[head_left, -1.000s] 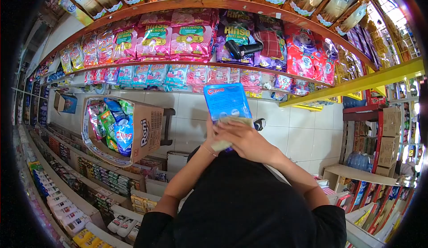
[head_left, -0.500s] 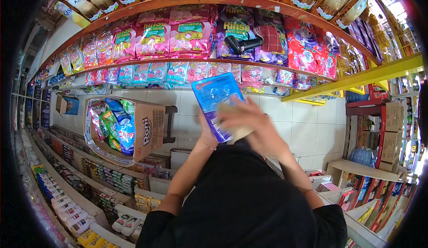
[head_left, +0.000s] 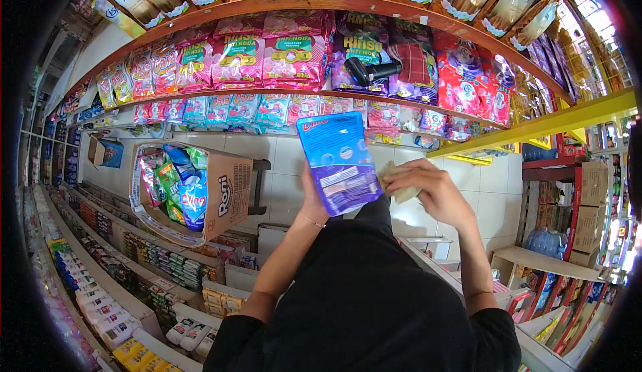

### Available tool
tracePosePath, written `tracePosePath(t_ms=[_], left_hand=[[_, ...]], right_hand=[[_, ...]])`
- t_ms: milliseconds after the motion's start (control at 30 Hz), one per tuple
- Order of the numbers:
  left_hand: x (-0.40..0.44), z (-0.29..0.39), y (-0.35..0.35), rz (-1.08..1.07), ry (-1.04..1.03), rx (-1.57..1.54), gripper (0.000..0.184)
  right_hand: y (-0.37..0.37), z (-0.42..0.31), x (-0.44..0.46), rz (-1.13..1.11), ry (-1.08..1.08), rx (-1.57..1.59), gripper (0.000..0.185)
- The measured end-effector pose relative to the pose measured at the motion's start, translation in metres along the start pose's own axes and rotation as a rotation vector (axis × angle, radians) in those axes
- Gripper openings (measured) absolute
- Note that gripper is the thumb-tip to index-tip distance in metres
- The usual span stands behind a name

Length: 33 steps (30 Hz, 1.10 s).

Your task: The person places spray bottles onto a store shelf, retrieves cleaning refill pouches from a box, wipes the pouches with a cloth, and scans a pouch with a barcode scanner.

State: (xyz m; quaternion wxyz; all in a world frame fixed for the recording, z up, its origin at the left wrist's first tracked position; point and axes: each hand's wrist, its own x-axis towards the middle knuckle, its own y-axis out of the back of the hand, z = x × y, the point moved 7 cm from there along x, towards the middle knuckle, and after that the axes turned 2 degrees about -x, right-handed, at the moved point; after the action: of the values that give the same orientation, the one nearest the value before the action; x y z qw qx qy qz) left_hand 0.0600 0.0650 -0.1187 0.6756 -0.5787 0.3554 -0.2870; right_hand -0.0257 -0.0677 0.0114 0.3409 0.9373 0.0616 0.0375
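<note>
A blue and purple Cling refill pouch [head_left: 340, 161] is held up in front of me, its printed back facing the camera. My left hand [head_left: 313, 195] grips it from behind along its lower left edge; most of those fingers are hidden by the pouch. To the right of the pouch, my right hand [head_left: 433, 188] is closed on a crumpled, pale yellowish cloth [head_left: 399, 183]. The cloth is close to the pouch's lower right edge; I cannot tell whether they touch.
An open cardboard box [head_left: 234, 195] of mixed pouches stands at left. Ahead, a shelf [head_left: 267, 93] carries rows of detergent packs, with a black handheld scanner [head_left: 371, 71] and a red checked cloth [head_left: 412, 63] on them. A yellow beam [head_left: 535, 130] slants across the right.
My right hand and the cloth have moved off the pouch's face to its right side. The pouch's lower print now shows, and the view has shifted slightly.
</note>
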Motion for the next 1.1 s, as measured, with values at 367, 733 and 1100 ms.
tracePosePath(t_ms=[367,733,1100], left_hand=[[-0.014,-0.018,-0.009,0.030,0.010,0.112,0.081],[-0.016,0.003,0.010,-0.029,-0.114,0.037,0.071],[-0.015,0.001,0.078,0.087,-0.152,0.073,0.068]], right_hand=[[0.001,-0.003,0.063,0.445,0.126,-0.028,0.043],[-0.025,-0.024,-0.004,0.017,-0.085,0.158,0.039],[-0.065,-0.069,-0.004,0.085,0.359,0.008,0.033]])
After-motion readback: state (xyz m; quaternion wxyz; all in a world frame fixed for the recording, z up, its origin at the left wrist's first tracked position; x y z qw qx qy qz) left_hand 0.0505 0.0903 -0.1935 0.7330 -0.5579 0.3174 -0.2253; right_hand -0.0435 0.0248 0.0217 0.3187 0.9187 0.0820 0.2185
